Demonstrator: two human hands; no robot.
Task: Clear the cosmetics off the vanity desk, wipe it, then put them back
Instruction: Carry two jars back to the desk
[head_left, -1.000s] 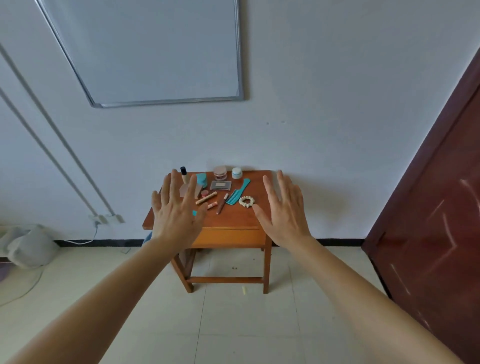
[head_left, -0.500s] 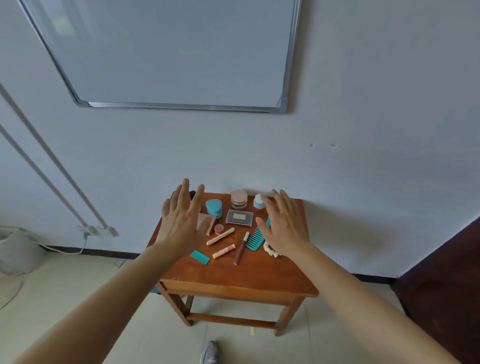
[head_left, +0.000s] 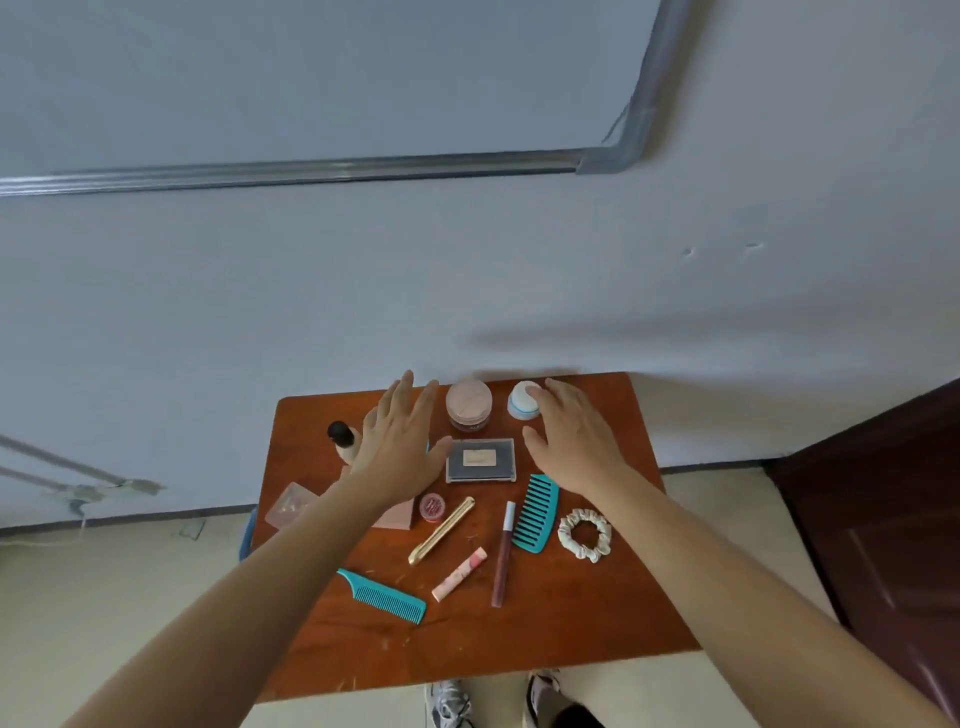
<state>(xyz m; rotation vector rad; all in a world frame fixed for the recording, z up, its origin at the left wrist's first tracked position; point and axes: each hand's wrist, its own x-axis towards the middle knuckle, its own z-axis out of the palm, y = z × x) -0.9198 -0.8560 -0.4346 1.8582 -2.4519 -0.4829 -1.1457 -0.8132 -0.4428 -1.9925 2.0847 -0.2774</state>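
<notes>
Cosmetics lie scattered over the small red-brown wooden table (head_left: 571, 623) that stands against the pale wall. At the back sit a round pink jar (head_left: 468, 402) and a white jar with a blue band (head_left: 521, 402), and just in front of them a dark rectangular compact in a clear case (head_left: 480, 460). To the left stands a bottle with a black cap (head_left: 342, 439), and a clear pink square box (head_left: 291, 504) sits at the left edge. Nearer me are a small round red pot (head_left: 432, 507), a slim gold tube (head_left: 441, 530), a pink tube (head_left: 460, 574), a dark red lip gloss tube (head_left: 503, 556), a wide-toothed teal comb (head_left: 537, 512), a fine-toothed teal comb (head_left: 384, 596) and a cream scrunchie (head_left: 584, 535).

The person's left hand (head_left: 402, 447) hovers over the back left of the table, fingers straight, grip released. The right hand (head_left: 576, 441) is spread beside the white jar, grip also released; whether its fingertips touch the jar I cannot tell.
</notes>
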